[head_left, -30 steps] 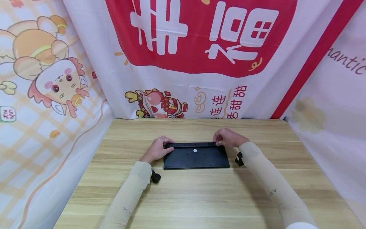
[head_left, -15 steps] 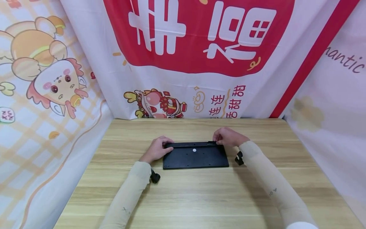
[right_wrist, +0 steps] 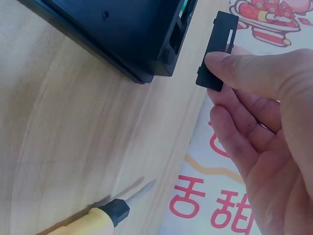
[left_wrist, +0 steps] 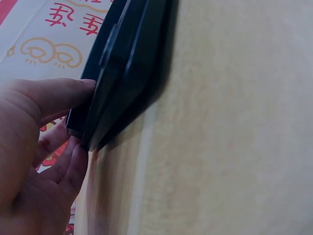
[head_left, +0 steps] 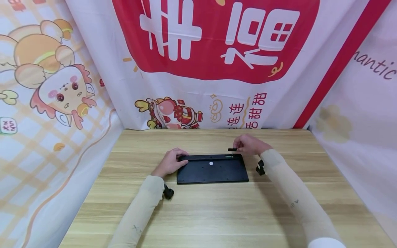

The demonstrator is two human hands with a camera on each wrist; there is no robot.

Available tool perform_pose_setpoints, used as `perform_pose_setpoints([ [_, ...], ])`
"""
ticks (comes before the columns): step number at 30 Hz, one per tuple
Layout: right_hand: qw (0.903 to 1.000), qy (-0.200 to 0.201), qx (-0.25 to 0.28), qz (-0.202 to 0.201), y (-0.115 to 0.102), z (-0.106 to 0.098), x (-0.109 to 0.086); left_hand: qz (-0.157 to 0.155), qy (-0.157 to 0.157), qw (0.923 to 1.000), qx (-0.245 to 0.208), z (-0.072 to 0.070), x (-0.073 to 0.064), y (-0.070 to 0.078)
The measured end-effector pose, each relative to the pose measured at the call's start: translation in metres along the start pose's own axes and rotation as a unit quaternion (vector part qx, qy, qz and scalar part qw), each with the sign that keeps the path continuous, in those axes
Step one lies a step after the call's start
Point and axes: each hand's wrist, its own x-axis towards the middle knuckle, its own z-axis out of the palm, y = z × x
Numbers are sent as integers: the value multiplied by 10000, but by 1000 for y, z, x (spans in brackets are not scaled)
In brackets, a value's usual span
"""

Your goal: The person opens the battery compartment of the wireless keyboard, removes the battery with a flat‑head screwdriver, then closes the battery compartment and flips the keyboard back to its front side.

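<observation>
A black keyboard lies face down on the wooden table, its underside up. My left hand grips its far left corner, thumb on top and fingers around the edge, as the left wrist view also shows. My right hand pinches a small black battery cover between thumb and fingers, just off the keyboard's far right edge. The battery compartment is uncovered, with a bit of green inside in the right wrist view.
A screwdriver with a yellow handle lies on the table near my right hand in the right wrist view. Printed cloth hangs behind the table's far edge and along both sides.
My right hand has lifted the battery cover off the keyboard and moved it slightly away, baring the compartment. The left hand and the keyboard have stayed put.
</observation>
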Motion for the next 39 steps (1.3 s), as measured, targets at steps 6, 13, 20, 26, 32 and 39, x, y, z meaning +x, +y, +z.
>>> perform_pose_setpoints([
  [6,10000,87,-28,-31,6,3,5,-40,29,10000,0,1,0,-1],
  [13,9995,198,-198,120,21,14,8,-68,-12,10000,3,0,-2,2],
  [20,9994,270,-108,194,33,20,9,-114,1,9999,-108,-1,-4,7],
  [26,9993,228,-58,278,36,22,10,-109,29,9999,-79,0,-4,6],
  [32,9991,207,-100,344,34,22,11,-54,38,9999,-99,0,-3,4],
  [39,9984,216,-65,511,28,17,10,-9,61,10000,-78,0,-3,3],
])
